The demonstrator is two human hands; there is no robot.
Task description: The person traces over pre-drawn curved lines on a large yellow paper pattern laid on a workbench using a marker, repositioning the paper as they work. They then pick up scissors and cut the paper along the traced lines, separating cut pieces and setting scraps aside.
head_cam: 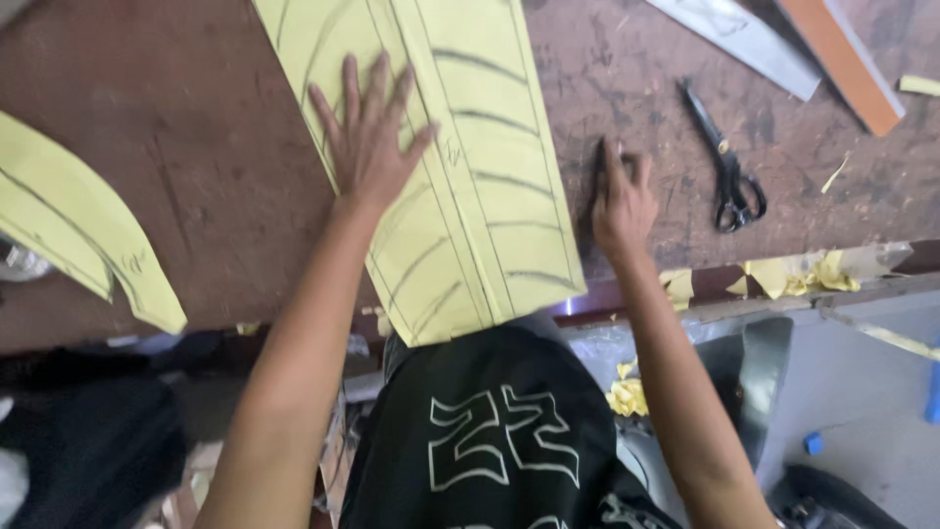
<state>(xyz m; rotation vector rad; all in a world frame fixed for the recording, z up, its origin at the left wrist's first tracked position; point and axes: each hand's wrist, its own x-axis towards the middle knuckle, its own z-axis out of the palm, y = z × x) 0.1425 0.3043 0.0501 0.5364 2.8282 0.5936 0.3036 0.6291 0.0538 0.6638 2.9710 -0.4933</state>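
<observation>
A long yellow paper pattern [490, 147] with dark curved marker lines lies on a scuffed brown worktable [196, 176], its near end hanging over the table edge. My left hand [367, 137] presses flat on the pattern with fingers spread. My right hand [619, 201] sits just right of the pattern's edge, fingers closed around a thin dark tool [597, 162] that points at the table; I cannot tell what kind of tool it is.
Black scissors [729, 167] lie on the table to the right. Another yellow cut piece [78, 220] lies at the left. A grey strip [744, 39] and an orange-brown strip [847, 64] lie at the far right. Yellow scraps [798, 272] litter the table edge.
</observation>
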